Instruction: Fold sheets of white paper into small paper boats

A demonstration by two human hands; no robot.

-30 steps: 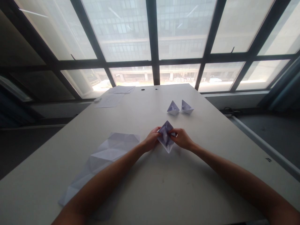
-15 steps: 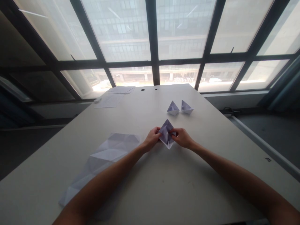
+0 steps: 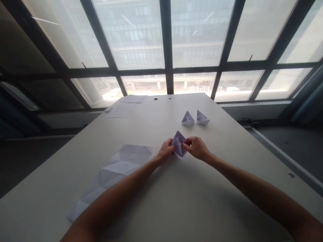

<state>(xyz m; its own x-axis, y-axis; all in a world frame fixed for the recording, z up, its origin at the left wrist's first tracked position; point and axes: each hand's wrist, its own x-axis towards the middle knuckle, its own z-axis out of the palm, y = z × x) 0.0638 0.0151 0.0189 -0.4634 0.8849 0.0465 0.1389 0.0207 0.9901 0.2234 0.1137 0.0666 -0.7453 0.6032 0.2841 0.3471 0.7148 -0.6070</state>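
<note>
Above the middle of the white table, a folded paper boat (image 3: 178,148) is held between both hands, its inside and raised centre peak facing me. My left hand (image 3: 166,150) grips its left side, thumb in front and fingers partly hidden behind the paper. On the other side my right hand (image 3: 196,147) pinches the right edge between thumb and fingers. Two finished-looking paper boats stand side by side beyond the hands, the left one (image 3: 188,119) close to the right one (image 3: 202,117).
A large creased paper sheet (image 3: 118,168) lies at left, partly under my left forearm. Flat paper sheets (image 3: 121,109) rest at the table's far left corner. Tall framed windows (image 3: 141,37) rise behind the white table (image 3: 202,201).
The boat in my hands has turned slightly and looks narrower, with its sides closer together. My right hand's fingers have shifted on its edge. The whole view has tilted a little.
</note>
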